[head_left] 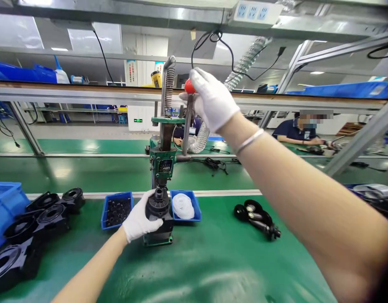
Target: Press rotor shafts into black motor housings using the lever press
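Head view. A small green hand press [164,162] is seen upright on the green counter [212,261], just in front of the metal rail that divides it from the belt behind. A coiled spring runs up its column, and a steel lever with a red knob [189,86] rises on its right side. A black round plastic part [158,204], stepped and with a narrower neck on top, is seated on the press base directly under the ram.

The left hand [139,221], in a white glove, is wrapped around the lower left side of the black part; its fingers [149,222] are curled against the part, closed on it. The right hand [212,101], also gloved white, is raised at the lever top; its fingers are folded over the red knob, which is mostly covered, and a thin bracelet is worn at the wrist.

A blue tray of small black pieces [117,209] is set just left of the press, and a blue tray of white rings [185,206] just right. Black housings [38,223] are piled at the far left beside a blue bin [6,206]. Black rollers [257,216] lie to the right. Another person [296,130] is seated beyond the belt.
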A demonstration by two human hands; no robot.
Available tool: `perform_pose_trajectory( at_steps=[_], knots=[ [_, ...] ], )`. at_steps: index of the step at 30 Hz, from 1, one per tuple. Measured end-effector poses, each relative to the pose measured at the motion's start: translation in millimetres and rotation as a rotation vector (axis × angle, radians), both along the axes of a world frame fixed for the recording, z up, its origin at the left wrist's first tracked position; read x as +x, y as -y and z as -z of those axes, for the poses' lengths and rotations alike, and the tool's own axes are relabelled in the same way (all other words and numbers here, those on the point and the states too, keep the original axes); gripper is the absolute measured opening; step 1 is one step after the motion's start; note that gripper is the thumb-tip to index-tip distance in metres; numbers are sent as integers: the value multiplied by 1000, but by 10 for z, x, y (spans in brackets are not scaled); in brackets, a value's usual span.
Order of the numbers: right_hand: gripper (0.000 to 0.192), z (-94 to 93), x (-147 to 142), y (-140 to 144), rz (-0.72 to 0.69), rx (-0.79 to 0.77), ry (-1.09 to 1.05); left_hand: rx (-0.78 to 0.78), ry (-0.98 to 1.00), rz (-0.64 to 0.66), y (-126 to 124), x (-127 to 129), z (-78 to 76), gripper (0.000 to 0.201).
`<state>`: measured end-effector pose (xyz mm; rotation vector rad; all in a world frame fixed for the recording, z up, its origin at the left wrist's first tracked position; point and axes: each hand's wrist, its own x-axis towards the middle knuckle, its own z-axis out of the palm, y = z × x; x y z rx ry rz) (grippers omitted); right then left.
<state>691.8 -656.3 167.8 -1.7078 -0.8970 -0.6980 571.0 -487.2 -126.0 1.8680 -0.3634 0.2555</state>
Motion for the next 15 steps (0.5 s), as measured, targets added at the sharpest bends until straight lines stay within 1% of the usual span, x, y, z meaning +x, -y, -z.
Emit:
perform_pose_trajectory(
  at_steps=[1, 2, 3, 4, 5, 6, 7, 8, 9, 10, 11, 12, 15],
  knots=[
    [73, -114, -29, -44, -25, 15, -100, -3, -7, 6, -4, 60, 27, 80],
    [75, -163, -109, -50, -50, 40, -173, -1, -15, 12, -9, 109, 49, 81],
    [71, -145, -232, -21, -91, 61, -219, 6, -23, 19, -15, 147, 63, 82],
    [66, -62, -388, 38, -129, 91, -198, 18, -31, 26, -22, 177, 71, 83],
    [56, 71, -563, 115, -156, 117, -150, 31, -35, 32, -29, 199, 71, 83],
    [41, 238, -740, 199, -209, 147, -40, 40, -33, 40, -35, 215, 67, 82],
    [39, 414, -904, 280, -187, 234, 96, 43, -27, 49, -40, 226, 60, 81],
    [39, 577, -1039, 347, -160, 348, 170, 43, -18, 56, -44, 234, 53, 80],
    [40, 707, -1136, 396, -165, 442, 208, 40, -12, 61, -47, 239, 46, 80],
    [42, 793, -1191, 425, -175, 493, 236, 37, -9, 62, -50, 242, 40, 80],
    [42, 831, -1207, 437, -191, 514, 239, 38, -10, 60, -53, 244, 36, 81],
    [42, 827, -1192, 435, -211, 498, 230, 43, -14, 57, -57, 245, 35, 81],
    [39, 742, -1103, 393, -250, 350, 167, 61, -27, 47, -74, 244, 37, 82]
  ],
)
